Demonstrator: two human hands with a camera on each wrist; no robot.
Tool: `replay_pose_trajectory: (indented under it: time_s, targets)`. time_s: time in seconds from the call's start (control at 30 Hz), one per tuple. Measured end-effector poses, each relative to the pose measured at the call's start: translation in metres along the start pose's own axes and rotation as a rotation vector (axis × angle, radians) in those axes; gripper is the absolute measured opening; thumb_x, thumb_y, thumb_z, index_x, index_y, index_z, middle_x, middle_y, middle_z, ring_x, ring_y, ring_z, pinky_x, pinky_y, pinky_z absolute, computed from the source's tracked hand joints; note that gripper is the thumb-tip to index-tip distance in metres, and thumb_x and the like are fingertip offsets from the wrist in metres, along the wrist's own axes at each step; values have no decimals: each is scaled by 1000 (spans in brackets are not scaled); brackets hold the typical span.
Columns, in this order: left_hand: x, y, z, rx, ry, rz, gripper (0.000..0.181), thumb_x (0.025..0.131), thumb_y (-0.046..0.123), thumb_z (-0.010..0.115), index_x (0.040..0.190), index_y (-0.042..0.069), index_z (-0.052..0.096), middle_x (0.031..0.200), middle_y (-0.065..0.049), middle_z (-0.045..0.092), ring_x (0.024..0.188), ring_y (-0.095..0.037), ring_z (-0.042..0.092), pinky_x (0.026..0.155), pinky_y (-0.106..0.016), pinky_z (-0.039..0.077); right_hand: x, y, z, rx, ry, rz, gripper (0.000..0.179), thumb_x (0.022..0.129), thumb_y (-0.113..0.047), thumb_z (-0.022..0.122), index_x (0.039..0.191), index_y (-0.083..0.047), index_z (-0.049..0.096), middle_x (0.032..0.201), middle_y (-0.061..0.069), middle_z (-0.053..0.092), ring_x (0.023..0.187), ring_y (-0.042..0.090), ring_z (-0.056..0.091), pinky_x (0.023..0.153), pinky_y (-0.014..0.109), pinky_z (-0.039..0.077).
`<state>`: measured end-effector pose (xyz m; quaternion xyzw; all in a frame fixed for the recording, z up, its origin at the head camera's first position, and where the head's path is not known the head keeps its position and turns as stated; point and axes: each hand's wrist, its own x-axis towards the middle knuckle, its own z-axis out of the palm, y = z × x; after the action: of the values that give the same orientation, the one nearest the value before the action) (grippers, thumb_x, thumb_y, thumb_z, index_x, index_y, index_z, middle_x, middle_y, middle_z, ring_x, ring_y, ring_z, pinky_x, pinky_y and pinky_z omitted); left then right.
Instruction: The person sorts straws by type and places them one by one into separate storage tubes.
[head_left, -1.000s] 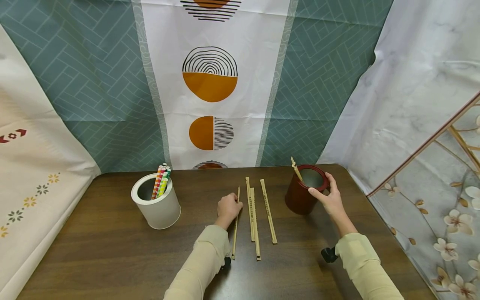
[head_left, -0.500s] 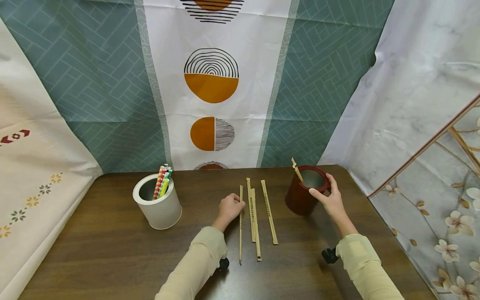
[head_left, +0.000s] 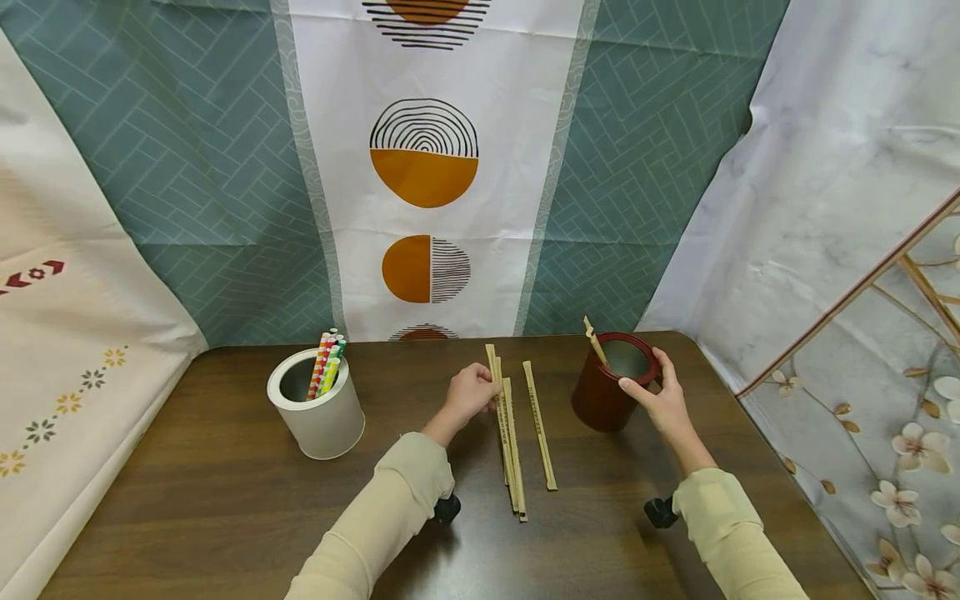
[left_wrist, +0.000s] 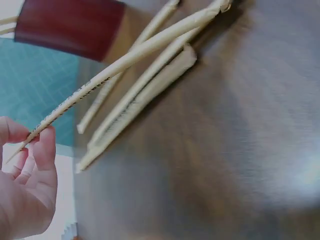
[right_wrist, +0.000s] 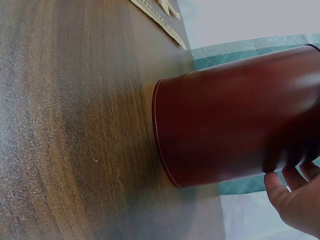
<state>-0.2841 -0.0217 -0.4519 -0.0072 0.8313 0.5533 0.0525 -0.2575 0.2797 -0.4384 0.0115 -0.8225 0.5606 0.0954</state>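
My left hand (head_left: pixel 467 393) pinches a paper-wrapped straw (left_wrist: pixel 132 54) near its far end, between thumb and fingertips. In the left wrist view this straw slants above the others. Beneath it lie other wrapped straws (left_wrist: pixel 117 122), which it overlaps in the head view. A single wrapped straw (head_left: pixel 540 433) lies apart to their right. My right hand (head_left: pixel 660 402) holds the dark red canister (head_left: pixel 595 402) near its rim, thumb on the near side and fingers at the right. The canister stands upright on the table, and a wrapped straw (head_left: pixel 597 345) with a crumpled tip leans out of it.
At the left stands a white canister (head_left: pixel 322 432) with several colourful patterned straws (head_left: pixel 324 371) leaning in it. The brown wooden table (head_left: pixel 187 500) ends at a hanging patterned cloth (head_left: pixel 427 275). More cloth hangs along both sides.
My left hand has moved right and slightly away with its straw, from beside the wrapped straws to over them. My right hand and the red canister have stayed in place.
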Motion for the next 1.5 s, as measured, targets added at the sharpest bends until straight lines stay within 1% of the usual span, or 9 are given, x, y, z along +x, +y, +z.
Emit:
replay_pose_trajectory:
  time_s: [0.2,0.37,0.5,0.63,0.83,0.97,1.3,1.43,1.5]
  targets:
    - [4,23,-12,-39,4,26,11,77,11,59,83,6,51,74,-7,66,56,-16,61,46,-25,44,0,-1,0,4,-2,0,78,82,-18,62,141,-10,12,141,17,25,126,30,27,79,8,33]
    - [4,43,-19,-73,12,55,9,78,11,57,84,7,51,76,-7,66,65,-21,63,51,-24,44,-1,-2,0,6,-1,0,78,82,-17,62,141,-10,12,141,16,25,126,30,28,81,12,34]
    - [4,58,-23,-153,13,67,10,78,9,57,84,7,50,77,-10,66,73,-28,64,55,-23,46,0,-1,0,2,8,2,77,81,-18,62,141,-10,14,141,16,26,124,29,29,80,10,34]
    - [5,71,-25,-211,31,83,11,77,7,57,84,7,49,77,-10,66,66,-22,62,54,-21,46,0,0,0,3,12,1,77,81,-18,62,141,-9,14,140,17,27,123,29,30,75,6,34]
    - [6,90,-26,-330,65,110,12,75,3,57,85,6,50,71,-4,63,56,-13,57,51,-20,45,1,2,0,1,19,-2,77,81,-18,63,141,-9,15,139,17,28,123,29,30,79,10,34]
    - [7,103,-26,-403,103,130,12,76,2,58,83,5,50,69,-1,61,55,-11,56,50,-18,44,2,2,1,6,23,-6,77,81,-18,63,140,-9,15,139,17,29,122,29,31,79,10,34]
    - [4,130,-17,-540,180,194,13,78,2,59,85,5,48,72,-4,60,59,-6,58,54,-18,47,1,1,0,-12,15,2,78,81,-19,63,141,-10,14,140,17,27,123,29,30,76,8,34]
    - [1,135,-11,-548,211,194,14,79,3,60,88,4,49,76,-8,62,63,-11,61,54,-18,47,1,1,0,-4,13,3,78,81,-20,63,141,-10,14,140,17,27,123,30,30,76,6,34]
    - [0,135,-8,-528,226,201,15,80,5,61,91,2,50,80,-12,64,67,-15,62,55,-18,47,1,0,0,-1,17,6,78,81,-19,63,141,-9,14,140,17,28,123,29,30,79,10,35]
